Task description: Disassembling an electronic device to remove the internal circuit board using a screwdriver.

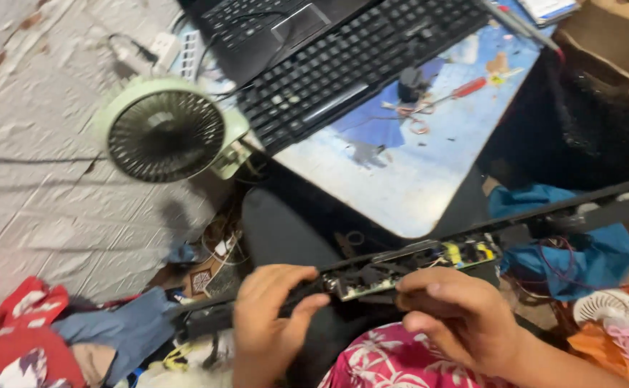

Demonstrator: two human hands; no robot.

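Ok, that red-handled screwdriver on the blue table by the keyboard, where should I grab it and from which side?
Probably by the red handle, coming from above. The screwdriver lies flat on the table with its thin shaft pointing left into a tangle of wires, so that end is crowded. The handle end is thicker and looks clear on top. Both hands, left and right, now grip the long black strip.

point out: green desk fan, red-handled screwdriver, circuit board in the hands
green desk fan (165,134), head view, on the dark front grille.
red-handled screwdriver (468,88), head view, on the red handle.
circuit board (372,279), head view, on its exposed middle between the hands.
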